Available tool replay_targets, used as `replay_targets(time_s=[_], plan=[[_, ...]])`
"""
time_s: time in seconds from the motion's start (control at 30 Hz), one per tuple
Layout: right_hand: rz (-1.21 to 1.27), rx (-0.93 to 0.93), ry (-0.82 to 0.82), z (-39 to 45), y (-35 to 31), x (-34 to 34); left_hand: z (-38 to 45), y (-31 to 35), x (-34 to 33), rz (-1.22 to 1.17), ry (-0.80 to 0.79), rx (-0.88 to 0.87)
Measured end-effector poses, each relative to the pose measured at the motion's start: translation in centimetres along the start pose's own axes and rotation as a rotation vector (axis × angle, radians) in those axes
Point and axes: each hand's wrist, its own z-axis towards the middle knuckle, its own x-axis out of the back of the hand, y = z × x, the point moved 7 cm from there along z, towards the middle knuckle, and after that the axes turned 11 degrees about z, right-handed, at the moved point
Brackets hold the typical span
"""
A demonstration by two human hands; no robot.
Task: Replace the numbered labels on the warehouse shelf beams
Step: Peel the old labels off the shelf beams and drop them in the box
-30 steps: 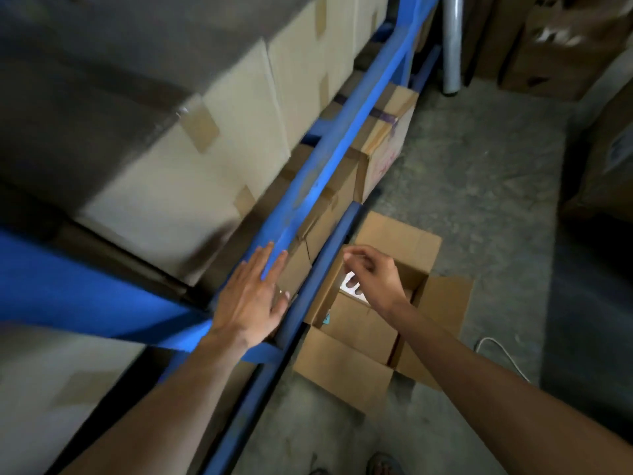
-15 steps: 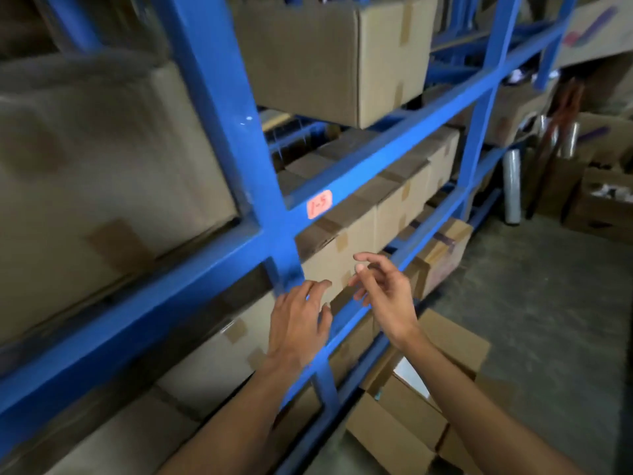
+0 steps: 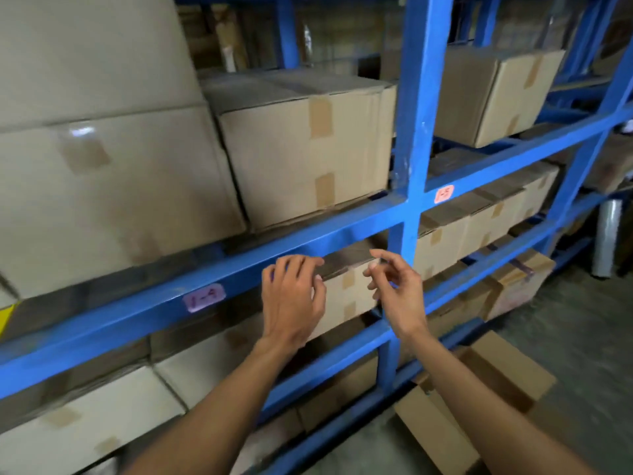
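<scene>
A purple label reading 1-4 (image 3: 204, 297) is stuck on the blue shelf beam (image 3: 102, 320). An orange-pink label reading 1-5 (image 3: 444, 194) sits on the beam just right of the blue upright (image 3: 412, 149). My left hand (image 3: 291, 299) is raised in front of the beam, right of the purple label, its fingers loosely curled and holding nothing. My right hand (image 3: 399, 293) is beside it, left of the upright, with thumb and forefinger close together. Whether something small is pinched there is unclear.
Taped cardboard boxes (image 3: 308, 149) fill the shelves above and below the beam. An open cardboard box (image 3: 507, 368) lies on the concrete floor at the lower right. A roll of clear wrap (image 3: 608, 241) stands against the rack further right.
The view rose from the floor box to the shelf beams. My right hand came up out of the open box and both hands lifted to the beam holding the purple label.
</scene>
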Motion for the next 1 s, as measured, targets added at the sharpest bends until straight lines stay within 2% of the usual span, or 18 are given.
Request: replay_targets(time_s=[0.17, 0.27, 0.43, 0.53, 0.8, 1.0], plan=[[-0.042, 0.034, -0.118, -3.1, 0.3, -9.1, -3.6, -8.9, 4.3, 0.126, 0.073, 0.153], [-0.158, 0.139, -0.244, -4.7, 0.2, -14.8, -5.9, -14.2, 5.9, 0.22, 0.071, 0.234], [-0.366, 0.206, -0.34, -6.6, 1.9, -20.6, -8.0, -20.8, 6.0, 0.324, -0.052, 0.361], [-0.462, 0.269, -0.339, -7.2, 2.8, -22.2, -8.4, -21.8, 5.0, 0.398, -0.117, 0.33], [-0.467, 0.467, -0.144, -6.3, 2.0, -22.9, -8.4, -21.9, 4.1, 0.472, -0.078, 0.318], [-0.436, 0.511, -0.191, -5.3, 1.4, -23.0, -8.4, -21.8, 4.0, 0.477, -0.073, 0.317]])
